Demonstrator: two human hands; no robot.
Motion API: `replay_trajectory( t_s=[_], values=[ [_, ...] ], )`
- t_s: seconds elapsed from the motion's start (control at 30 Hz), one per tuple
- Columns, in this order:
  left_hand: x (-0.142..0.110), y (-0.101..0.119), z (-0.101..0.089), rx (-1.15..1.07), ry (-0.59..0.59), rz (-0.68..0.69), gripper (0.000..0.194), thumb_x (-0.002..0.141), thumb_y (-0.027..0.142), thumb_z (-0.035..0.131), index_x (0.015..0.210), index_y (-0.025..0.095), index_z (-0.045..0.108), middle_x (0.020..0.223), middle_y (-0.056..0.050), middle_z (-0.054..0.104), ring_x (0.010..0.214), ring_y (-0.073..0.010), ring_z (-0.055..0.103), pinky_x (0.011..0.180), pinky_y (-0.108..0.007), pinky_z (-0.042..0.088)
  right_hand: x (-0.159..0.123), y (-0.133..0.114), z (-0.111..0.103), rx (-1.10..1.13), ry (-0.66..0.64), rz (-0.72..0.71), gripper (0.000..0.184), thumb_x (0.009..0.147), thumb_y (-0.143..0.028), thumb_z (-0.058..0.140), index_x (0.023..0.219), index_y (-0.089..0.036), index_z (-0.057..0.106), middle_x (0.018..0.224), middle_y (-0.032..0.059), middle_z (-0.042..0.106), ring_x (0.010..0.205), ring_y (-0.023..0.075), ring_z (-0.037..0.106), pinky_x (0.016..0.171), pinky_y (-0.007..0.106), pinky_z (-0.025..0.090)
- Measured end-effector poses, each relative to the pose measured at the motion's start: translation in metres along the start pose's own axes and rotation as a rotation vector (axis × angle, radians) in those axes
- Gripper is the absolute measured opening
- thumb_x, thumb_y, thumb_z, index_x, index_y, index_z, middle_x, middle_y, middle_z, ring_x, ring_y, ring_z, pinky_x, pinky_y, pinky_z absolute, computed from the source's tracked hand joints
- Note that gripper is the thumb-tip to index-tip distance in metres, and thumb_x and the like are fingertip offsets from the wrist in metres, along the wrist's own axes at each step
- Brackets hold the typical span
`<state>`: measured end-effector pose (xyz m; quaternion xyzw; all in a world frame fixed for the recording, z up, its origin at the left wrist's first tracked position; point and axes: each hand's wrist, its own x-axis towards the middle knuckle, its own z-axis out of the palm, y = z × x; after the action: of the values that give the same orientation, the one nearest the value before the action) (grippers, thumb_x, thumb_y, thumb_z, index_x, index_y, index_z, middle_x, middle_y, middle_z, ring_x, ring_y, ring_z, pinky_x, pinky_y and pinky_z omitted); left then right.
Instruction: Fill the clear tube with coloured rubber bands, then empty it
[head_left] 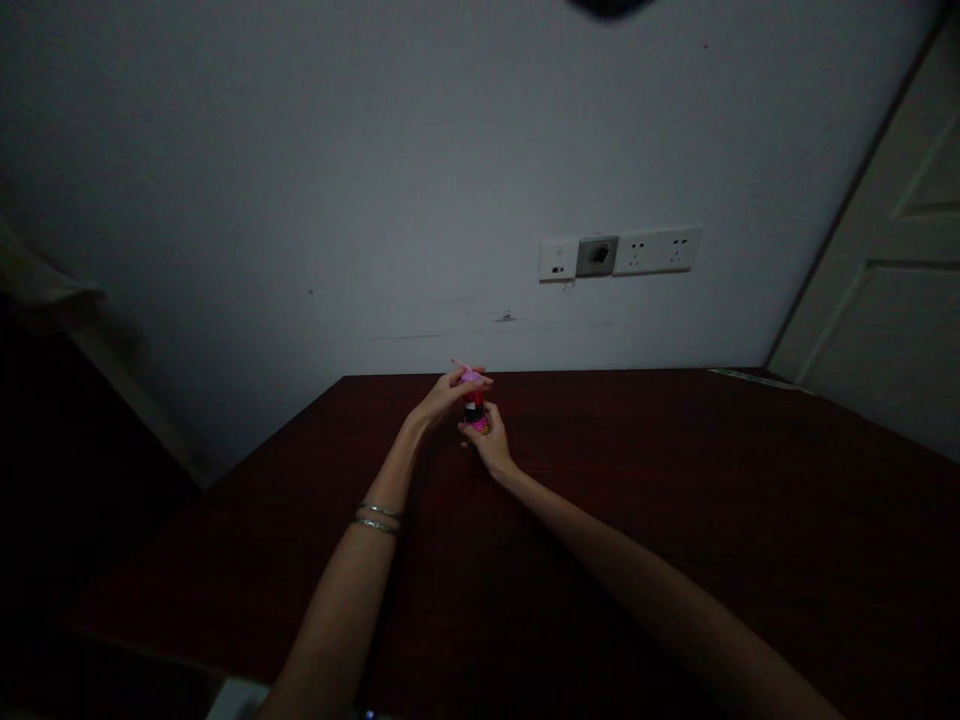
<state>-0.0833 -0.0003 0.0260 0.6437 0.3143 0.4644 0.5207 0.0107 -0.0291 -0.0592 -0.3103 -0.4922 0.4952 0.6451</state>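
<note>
A small upright container [473,406], red with a dark band and a pink top, stands at the far part of a dark red-brown table [675,520]. My left hand [444,397] pinches its pink top from above, fingers closed. Around the lower part of the container my right hand [491,443] is wrapped from the right side. A thin pink piece sticks out above my left fingers. Two thin bangles [377,517] sit on my left forearm.
The table's far edge meets a pale wall carrying a row of sockets and a switch [619,254]. A white door [892,250] stands at the right. The left side of the room is dark, with a pale fabric shape [37,280] there.
</note>
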Motion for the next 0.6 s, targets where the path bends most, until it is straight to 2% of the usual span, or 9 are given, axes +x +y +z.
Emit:
replay_trajectory(
  t_s=[0.2,0.43,0.6],
  values=[
    [0.002,-0.004,-0.01,-0.032,0.015,0.007,0.045,0.066,0.027,0.069,0.107,0.013,0.057,0.104,-0.013,0.062,0.091,-0.0188,0.059,0.083,-0.033,0.042,0.001,0.002,-0.004,0.028,0.011,0.04,0.043,0.059,-0.026,0.062,0.097,-0.024,0.045,0.086,-0.0016,0.051,0.07,0.0125,0.052,0.043,0.019,0.05],
    [0.003,0.001,-0.006,0.047,0.147,0.05,0.039,0.059,0.026,0.073,0.094,0.014,0.059,0.091,-0.006,0.063,0.076,-0.0134,0.058,0.07,-0.026,0.044,0.002,0.003,-0.004,0.007,0.007,0.036,0.043,0.059,-0.027,0.063,0.098,-0.024,0.045,0.085,-0.0018,0.051,0.069,0.0121,0.052,0.043,0.019,0.05],
    [-0.001,0.008,0.002,0.178,0.189,0.033,0.028,0.057,0.028,0.073,0.076,0.011,0.06,0.071,-0.002,0.059,0.064,-0.0105,0.053,0.061,-0.022,0.04,-0.001,0.001,-0.002,-0.016,-0.022,0.021,0.044,0.059,-0.026,0.063,0.099,-0.025,0.046,0.09,-0.0008,0.052,0.072,0.013,0.052,0.043,0.018,0.049]
  ],
)
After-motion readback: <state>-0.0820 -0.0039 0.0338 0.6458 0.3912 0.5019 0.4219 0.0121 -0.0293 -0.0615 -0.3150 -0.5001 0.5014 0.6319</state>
